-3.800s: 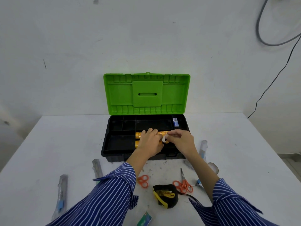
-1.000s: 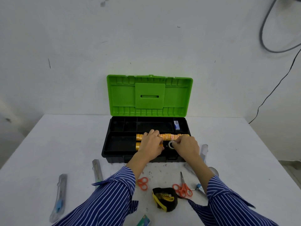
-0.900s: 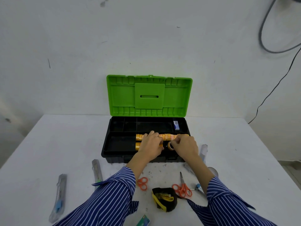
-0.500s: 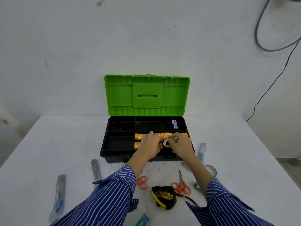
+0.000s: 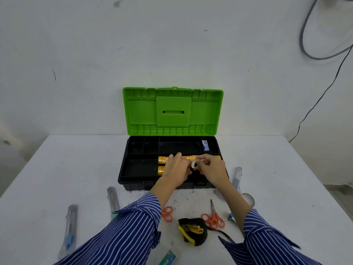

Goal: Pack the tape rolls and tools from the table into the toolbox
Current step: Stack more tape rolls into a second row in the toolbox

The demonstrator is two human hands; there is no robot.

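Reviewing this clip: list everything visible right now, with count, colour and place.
toolbox: 1, black with green lid open, table centre
tape rolls: two rows, gold, front compartment
white ring: 1, over the front row
small box: 1, white-blue, rear compartment
utility knives: at least 3, grey, two left, one right
scissors: 2, orange handles, front
tape measure: 1, black-yellow, front
left hand: rests on rolls
right hand: pinches ring

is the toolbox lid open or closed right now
Open. The green lid stands upright behind the black toolbox, leaving its compartments exposed.
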